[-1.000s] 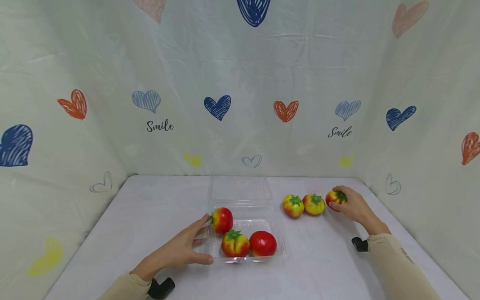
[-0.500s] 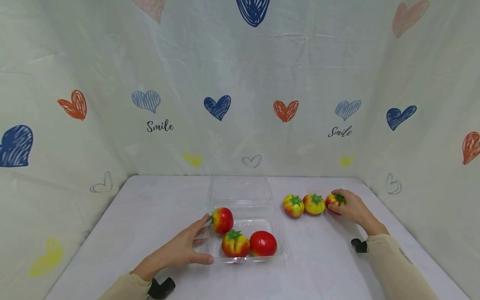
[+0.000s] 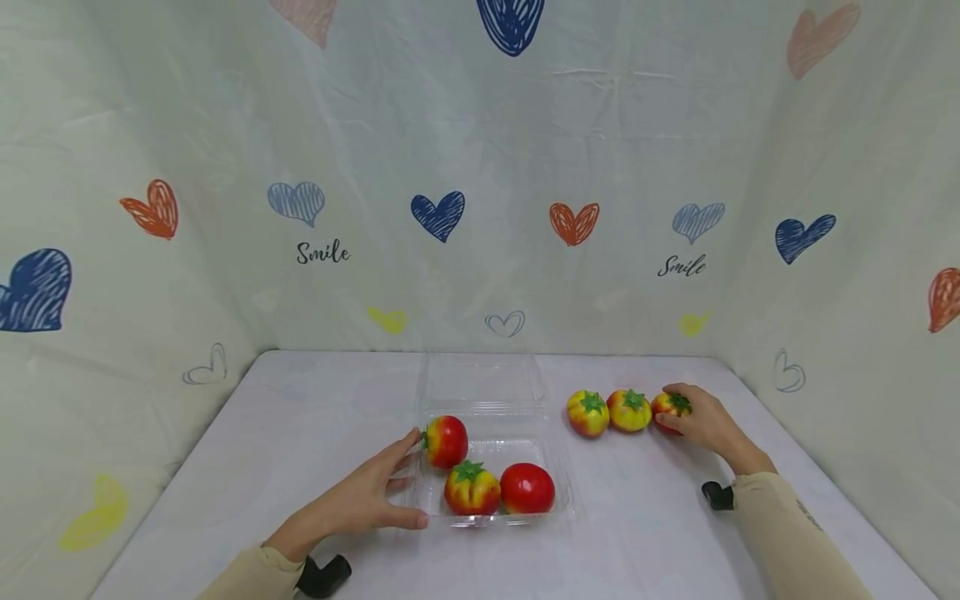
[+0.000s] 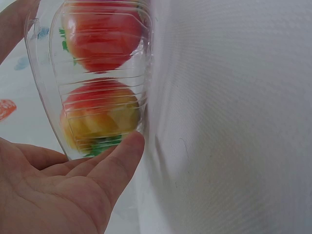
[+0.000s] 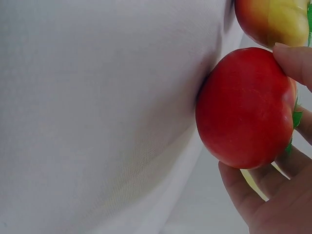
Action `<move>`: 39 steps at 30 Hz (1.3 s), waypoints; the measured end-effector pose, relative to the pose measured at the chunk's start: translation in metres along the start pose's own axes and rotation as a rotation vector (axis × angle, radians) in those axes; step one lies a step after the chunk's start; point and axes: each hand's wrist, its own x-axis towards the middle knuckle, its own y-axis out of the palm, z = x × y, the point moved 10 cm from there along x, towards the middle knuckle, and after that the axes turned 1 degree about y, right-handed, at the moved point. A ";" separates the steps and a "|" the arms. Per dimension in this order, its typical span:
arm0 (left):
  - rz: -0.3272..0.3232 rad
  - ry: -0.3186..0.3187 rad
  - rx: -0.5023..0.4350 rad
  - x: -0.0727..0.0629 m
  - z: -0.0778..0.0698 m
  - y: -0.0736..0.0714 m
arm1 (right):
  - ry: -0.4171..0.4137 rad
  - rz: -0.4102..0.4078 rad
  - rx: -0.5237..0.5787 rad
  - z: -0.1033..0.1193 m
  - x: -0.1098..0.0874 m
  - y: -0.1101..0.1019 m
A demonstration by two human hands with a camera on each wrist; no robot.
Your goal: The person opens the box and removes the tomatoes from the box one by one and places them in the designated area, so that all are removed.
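Note:
My right hand (image 3: 708, 421) holds a red-and-yellow tomato (image 3: 670, 412) with a green leafy top at the right end of a row. Its thumb is at one side and fingertips at the other; the tomato's red underside (image 5: 246, 107) is close to the cloth in the right wrist view. Two yellower tomatoes, one (image 3: 588, 414) and another (image 3: 629, 410), sit to its left. My left hand (image 3: 367, 496) rests with extended fingers against the left side of a clear plastic box (image 3: 510, 446). Inside it lie three tomatoes: one (image 3: 446, 442), one (image 3: 472, 489) and one (image 3: 527, 488).
The box's clear lid (image 3: 482, 382) lies folded back behind it. A white cloth covers the table (image 3: 315, 417), and a heart-printed curtain (image 3: 495, 275) stands behind and at both sides. Black wrist devices (image 3: 324, 577) sit below both hands.
My right hand has come down a little with its tomato, which now sits lower, level with the other two in the row. The left hand and the box have stayed in place.

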 end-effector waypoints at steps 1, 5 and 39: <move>0.000 0.000 0.000 0.000 0.000 0.000 | -0.001 0.001 -0.003 0.000 0.000 0.000; -0.001 -0.002 -0.002 0.001 0.000 0.000 | -0.006 0.002 -0.010 0.000 0.000 0.000; 0.005 0.017 -0.005 -0.001 -0.002 0.000 | -0.101 -0.034 -0.004 0.053 -0.006 -0.020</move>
